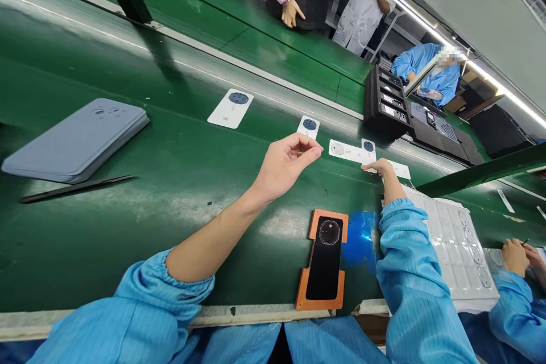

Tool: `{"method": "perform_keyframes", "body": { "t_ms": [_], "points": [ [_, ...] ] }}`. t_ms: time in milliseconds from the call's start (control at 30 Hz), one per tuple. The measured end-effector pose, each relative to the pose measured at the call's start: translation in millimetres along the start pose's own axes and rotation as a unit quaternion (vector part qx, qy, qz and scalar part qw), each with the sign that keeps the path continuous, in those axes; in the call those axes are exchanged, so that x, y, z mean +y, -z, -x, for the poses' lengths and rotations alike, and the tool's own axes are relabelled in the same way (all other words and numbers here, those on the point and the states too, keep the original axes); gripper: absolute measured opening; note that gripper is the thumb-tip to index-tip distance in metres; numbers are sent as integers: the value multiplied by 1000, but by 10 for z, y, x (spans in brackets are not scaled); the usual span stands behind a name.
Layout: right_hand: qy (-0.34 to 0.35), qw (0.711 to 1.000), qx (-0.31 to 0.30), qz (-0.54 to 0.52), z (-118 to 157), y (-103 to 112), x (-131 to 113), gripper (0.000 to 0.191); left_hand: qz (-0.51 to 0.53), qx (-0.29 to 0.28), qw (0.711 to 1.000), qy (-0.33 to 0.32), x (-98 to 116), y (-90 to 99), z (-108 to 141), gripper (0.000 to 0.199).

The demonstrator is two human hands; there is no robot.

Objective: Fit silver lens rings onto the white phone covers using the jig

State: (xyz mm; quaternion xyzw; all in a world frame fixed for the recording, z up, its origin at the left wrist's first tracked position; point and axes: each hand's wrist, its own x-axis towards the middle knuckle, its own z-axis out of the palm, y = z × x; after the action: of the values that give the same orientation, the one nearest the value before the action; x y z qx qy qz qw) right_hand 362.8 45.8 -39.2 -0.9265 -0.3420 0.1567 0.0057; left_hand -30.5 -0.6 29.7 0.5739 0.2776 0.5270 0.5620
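Note:
My left hand (pixel 286 167) is raised over the green work surface, its thumb and fingertips pinched together. Anything between them is too small to make out. Just beyond the fingertips lies a white phone back panel (pixel 308 135) with a dark round camera area. My right hand (pixel 383 169) reaches forward with a finger stretched out beside a second white back panel (pixel 368 154). That panel overlaps a white strip-shaped piece (pixel 352 152) bearing a pale ring. Whether the finger touches the panel is unclear. Another white piece (pixel 400 170) shows partly behind this hand.
An orange fixture (pixel 303 298) holding a black phone-shaped plate (pixel 323 267) lies in front of me, near blue film (pixel 359 239). Grey sheets (pixel 72 139) and black tweezers (pixel 79 189) are left; clear plastic trays (pixel 452 244) are right. A co-worker's hands (pixel 518 256) are at far right.

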Motion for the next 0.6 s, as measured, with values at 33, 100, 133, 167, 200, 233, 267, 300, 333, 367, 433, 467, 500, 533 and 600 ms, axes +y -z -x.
{"method": "perform_keyframes", "body": {
  "t_ms": [33,100,133,167,200,233,267,300,333,367,433,467,500,533,600],
  "points": [
    [-10,1000,-6,5,-27,2,26,76,-14,-4,1000,0,-3,-6,9,26],
    [-26,1000,-12,6,-56,16,79,79,-38,-13,999,-1,-16,-25,27,26],
    [-28,1000,-11,6,-60,24,99,80,-47,-20,999,-2,-26,-39,36,26],
    [-28,1000,-12,6,-58,29,110,82,-54,-29,998,-3,-36,-55,47,26],
    [-27,1000,-14,5,-53,30,112,82,-60,-39,997,-2,-46,-73,59,27],
    [-27,999,-18,3,-42,27,102,84,-68,-51,996,0,-54,-93,71,27],
    [-28,999,-22,0,-27,20,85,85,-77,-61,995,2,-60,-112,84,28],
    [-31,999,-25,-4,-6,13,62,86,-87,-72,994,4,-62,-129,96,28],
    [-36,999,-28,-9,22,8,39,86,-96,-80,992,5,-61,-143,107,29],
    [-41,999,-28,-14,57,10,20,81,-103,-87,991,5,-58,-153,116,29],
    [-45,999,-19,-25,149,49,2,62,-114,-94,989,2,-49,-162,126,29],
    [-42,999,-7,-30,203,93,7,51,-118,-96,988,-1,-45,-160,126,29],
    [-33,999,10,-36,261,156,19,42,-123,-97,988,-6,-44,-155,124,29],
    [-20,998,33,-41,322,239,38,36,-131,-97,987,-11,-46,-148,121,29],
    [24,994,90,-52,453,447,83,30,-157,-89,983,-26,-63,-131,112,28]
  ]
}}
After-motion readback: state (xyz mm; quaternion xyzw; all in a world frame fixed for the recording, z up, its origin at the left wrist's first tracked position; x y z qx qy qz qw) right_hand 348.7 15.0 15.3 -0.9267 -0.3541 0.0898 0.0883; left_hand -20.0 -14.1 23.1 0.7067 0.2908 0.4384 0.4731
